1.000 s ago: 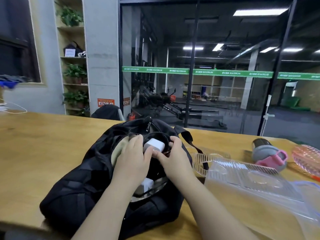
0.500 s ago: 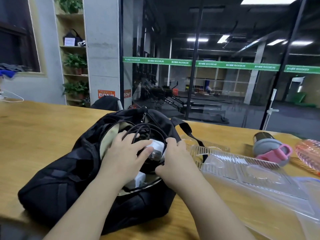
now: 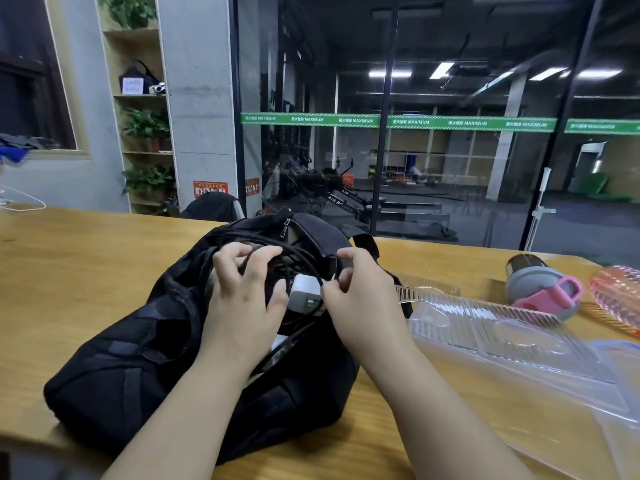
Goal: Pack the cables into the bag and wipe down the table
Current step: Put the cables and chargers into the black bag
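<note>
A black bag (image 3: 131, 362) lies open on the wooden table (image 3: 69, 271), its mouth facing up. Black cables (image 3: 294, 258) are bundled in the opening, and a white charger plug (image 3: 304, 293) sits among them. My left hand (image 3: 242, 299) is over the opening with its fingers curled around the black cables. My right hand (image 3: 360, 296) pinches the cable end at the charger's right side. A second white block shows deeper in the bag, mostly hidden by my left wrist.
Clear plastic trays (image 3: 502, 337) lie right of the bag. Beyond them lie a grey and pink bottle (image 3: 540, 285) and a pink ribbed object (image 3: 620, 292). A white cable (image 3: 20, 202) rests at the far left. A glass wall stands behind the table.
Both hands shifted up toward the bag's rim. The left hand's fingers moved from the white charger onto the black cables; the charger now lies uncovered between the hands.
</note>
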`<state>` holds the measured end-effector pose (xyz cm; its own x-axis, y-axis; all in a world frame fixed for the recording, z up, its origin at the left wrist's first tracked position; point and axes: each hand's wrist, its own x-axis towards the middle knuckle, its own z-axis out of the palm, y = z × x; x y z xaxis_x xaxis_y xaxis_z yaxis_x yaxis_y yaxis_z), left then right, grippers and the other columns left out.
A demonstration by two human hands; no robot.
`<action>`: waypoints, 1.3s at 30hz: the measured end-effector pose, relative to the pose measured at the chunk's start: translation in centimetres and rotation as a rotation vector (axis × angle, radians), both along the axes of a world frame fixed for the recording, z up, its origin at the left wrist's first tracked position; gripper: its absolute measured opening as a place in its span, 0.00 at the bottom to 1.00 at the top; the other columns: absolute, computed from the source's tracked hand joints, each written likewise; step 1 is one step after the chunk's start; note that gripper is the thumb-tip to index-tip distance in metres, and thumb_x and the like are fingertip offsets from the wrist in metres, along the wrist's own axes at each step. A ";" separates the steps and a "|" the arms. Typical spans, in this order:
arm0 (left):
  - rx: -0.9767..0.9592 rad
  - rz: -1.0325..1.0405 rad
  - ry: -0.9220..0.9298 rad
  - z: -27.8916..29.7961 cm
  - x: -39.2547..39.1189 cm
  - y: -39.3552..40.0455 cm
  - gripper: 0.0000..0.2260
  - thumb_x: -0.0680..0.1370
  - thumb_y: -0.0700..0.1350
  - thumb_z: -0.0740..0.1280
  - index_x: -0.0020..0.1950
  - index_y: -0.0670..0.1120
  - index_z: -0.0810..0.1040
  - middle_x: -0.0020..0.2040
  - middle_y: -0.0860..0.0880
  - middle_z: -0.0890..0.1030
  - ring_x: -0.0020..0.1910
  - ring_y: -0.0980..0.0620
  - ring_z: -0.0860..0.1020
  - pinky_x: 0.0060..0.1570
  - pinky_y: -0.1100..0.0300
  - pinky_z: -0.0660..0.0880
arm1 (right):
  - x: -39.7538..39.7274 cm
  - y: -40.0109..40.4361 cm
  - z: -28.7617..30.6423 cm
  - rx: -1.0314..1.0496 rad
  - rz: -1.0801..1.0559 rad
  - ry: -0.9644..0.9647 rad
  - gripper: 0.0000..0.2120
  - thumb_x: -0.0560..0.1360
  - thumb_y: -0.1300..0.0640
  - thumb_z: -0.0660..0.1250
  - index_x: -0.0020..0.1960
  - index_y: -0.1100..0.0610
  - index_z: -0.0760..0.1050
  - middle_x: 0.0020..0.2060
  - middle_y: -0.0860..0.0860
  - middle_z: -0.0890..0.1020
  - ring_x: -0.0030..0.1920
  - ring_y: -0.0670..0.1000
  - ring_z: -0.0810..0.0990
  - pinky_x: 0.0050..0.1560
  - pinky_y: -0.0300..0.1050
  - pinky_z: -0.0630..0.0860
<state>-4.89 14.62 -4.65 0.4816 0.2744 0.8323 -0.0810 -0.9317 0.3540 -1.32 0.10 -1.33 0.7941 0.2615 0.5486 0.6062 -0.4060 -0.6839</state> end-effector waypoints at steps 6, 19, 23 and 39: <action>0.038 -0.025 0.025 0.8 -0.2 0.3 0.10 0.71 0.44 0.61 0.46 0.46 0.81 0.53 0.48 0.77 0.64 0.39 0.70 0.66 0.44 0.63 | 0.1 0.2 -0.1 0.226 0.097 0.032 0.15 0.74 0.62 0.62 0.56 0.46 0.68 0.34 0.45 0.72 0.33 0.37 0.71 0.34 0.26 0.68; 0.355 -0.100 0.545 11.0 1.9 1.7 0.23 0.79 0.57 0.48 0.29 0.46 0.63 0.26 0.50 0.71 0.29 0.52 0.72 0.30 0.57 0.64 | 1.2 -0.2 0.4 0.409 0.049 0.004 0.14 0.75 0.62 0.63 0.56 0.47 0.69 0.34 0.44 0.73 0.34 0.36 0.72 0.35 0.26 0.69; 0.540 0.047 0.873 10.0 3.5 1.8 0.22 0.79 0.57 0.50 0.30 0.48 0.68 0.32 0.53 0.72 0.34 0.53 0.72 0.38 0.56 0.69 | 1.7 -0.4 1.5 0.351 0.043 0.095 0.15 0.73 0.62 0.62 0.57 0.49 0.69 0.33 0.45 0.72 0.30 0.37 0.72 0.28 0.27 0.68; 0.279 -0.020 0.490 12.6 5.4 4.4 0.20 0.79 0.55 0.58 0.30 0.47 0.68 0.29 0.50 0.78 0.31 0.49 0.76 0.39 0.56 0.74 | 5.5 4.4 8.1 -0.486 -0.074 0.179 0.14 0.71 0.62 0.64 0.31 0.56 0.61 0.28 0.52 0.67 0.28 0.52 0.66 0.25 0.39 0.59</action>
